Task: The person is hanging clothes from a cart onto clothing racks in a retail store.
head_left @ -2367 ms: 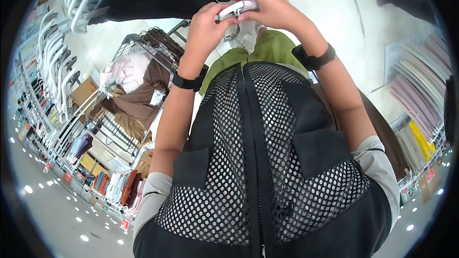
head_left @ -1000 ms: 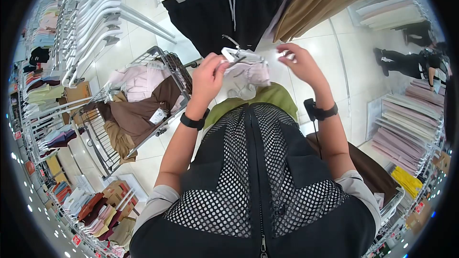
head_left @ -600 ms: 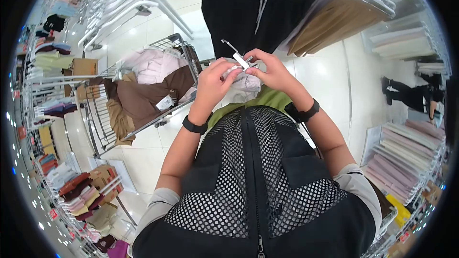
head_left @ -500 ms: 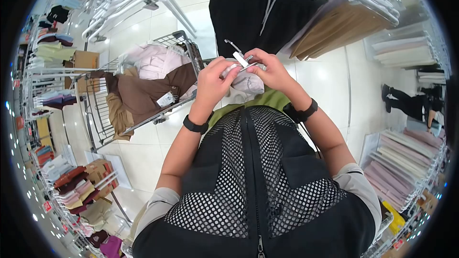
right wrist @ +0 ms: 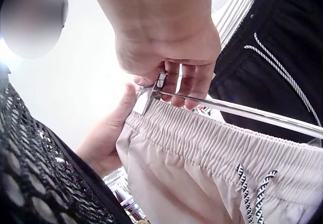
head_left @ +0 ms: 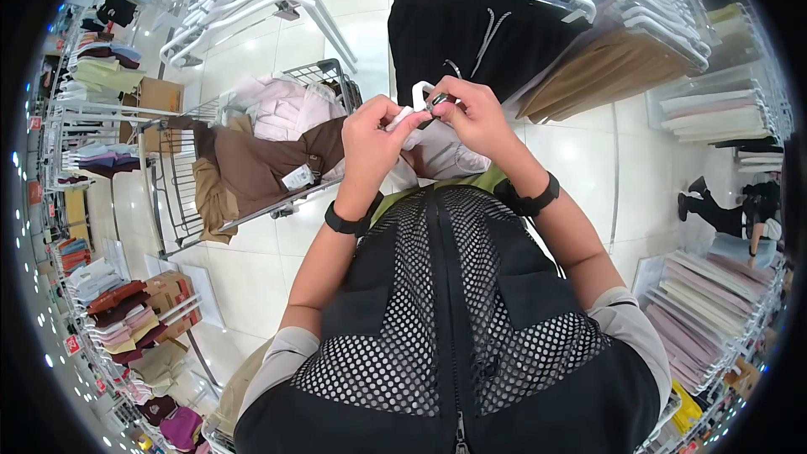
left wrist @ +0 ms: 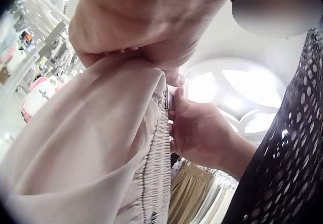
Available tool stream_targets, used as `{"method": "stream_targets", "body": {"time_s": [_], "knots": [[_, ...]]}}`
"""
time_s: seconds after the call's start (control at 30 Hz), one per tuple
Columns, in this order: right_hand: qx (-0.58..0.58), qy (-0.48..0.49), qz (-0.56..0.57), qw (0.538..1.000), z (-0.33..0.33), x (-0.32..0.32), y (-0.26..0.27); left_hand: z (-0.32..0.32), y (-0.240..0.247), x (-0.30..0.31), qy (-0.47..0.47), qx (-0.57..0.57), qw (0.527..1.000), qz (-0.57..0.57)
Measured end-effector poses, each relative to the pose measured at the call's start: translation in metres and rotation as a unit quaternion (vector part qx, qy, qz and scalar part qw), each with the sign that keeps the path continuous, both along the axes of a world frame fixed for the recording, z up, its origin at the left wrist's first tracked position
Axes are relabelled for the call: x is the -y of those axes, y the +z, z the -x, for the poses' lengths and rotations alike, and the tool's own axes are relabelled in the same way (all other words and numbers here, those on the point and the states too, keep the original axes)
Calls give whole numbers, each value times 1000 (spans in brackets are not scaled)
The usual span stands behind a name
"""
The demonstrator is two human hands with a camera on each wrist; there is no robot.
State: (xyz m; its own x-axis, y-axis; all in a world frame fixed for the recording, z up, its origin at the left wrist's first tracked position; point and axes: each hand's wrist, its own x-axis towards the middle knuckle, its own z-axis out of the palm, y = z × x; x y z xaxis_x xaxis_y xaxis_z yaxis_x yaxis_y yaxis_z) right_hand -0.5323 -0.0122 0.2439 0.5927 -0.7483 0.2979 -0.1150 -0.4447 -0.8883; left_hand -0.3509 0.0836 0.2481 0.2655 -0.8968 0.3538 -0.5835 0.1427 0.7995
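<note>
Pale pink trousers (right wrist: 176, 168) with a gathered elastic waistband and patterned drawstrings hang below a hanger's metal bar (right wrist: 252, 114) in the right wrist view. The left hand (head_left: 375, 136) grips the waistband's end, with the cloth (left wrist: 86, 128) falling from its curled fingers. Facing it, the right hand (head_left: 476, 122) pinches a metal clip (right wrist: 160, 81) on the bar between thumb and fingers. A white hanger part (head_left: 420, 94) shows between the two hands in the head view.
Black drawstring trousers (head_left: 471, 38) and brown ones (head_left: 588, 76) hang on a rack just ahead. At the left stands a wire cart (head_left: 168, 193) holding brown and pink garments. Empty white hangers (head_left: 252, 0) fill a rail at the upper left. Another person (head_left: 727, 210) is at the right.
The right hand, apart from the hanger one second ago, has come in beside the left and taken hold of it. The head view has shifted, showing more of the racks.
</note>
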Motion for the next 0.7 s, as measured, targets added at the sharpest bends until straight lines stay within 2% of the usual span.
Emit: {"method": "stream_targets", "body": {"time_s": [0.07,0.1,0.13,0.17,0.2,0.27,0.3,0.33,0.4,0.43,0.53,0.6,0.7], "knots": [[-24,-11,12,1000,2,4,14,7,3,5,3,-168,986,-21],[-50,-17,22,998,4,6,20,9,7,7,-4,-166,986,-21],[-48,-25,22,998,6,9,24,12,15,8,1,-215,975,-53],[-71,-44,72,994,10,13,28,17,23,11,4,-263,961,-88],[-93,-62,121,986,13,15,31,21,27,16,-4,-260,961,-92],[-77,-64,92,991,17,18,36,24,34,24,-6,-260,961,-94],[-62,-57,66,994,21,19,37,16,24,31,-40,-186,978,-86],[-60,-67,62,994,26,22,34,19,32,33,-49,-182,978,-91],[-30,11,36,999,36,34,31,28,55,38,-79,-108,980,-148],[-36,28,44,998,42,35,33,22,41,42,-119,-71,982,-126],[9,46,2,999,52,25,33,23,18,45,-142,-128,972,-135],[13,63,0,998,65,22,36,43,38,41,-148,-187,960,-145],[-9,57,-25,998,110,34,40,56,56,41,-177,-122,968,-133]]}}
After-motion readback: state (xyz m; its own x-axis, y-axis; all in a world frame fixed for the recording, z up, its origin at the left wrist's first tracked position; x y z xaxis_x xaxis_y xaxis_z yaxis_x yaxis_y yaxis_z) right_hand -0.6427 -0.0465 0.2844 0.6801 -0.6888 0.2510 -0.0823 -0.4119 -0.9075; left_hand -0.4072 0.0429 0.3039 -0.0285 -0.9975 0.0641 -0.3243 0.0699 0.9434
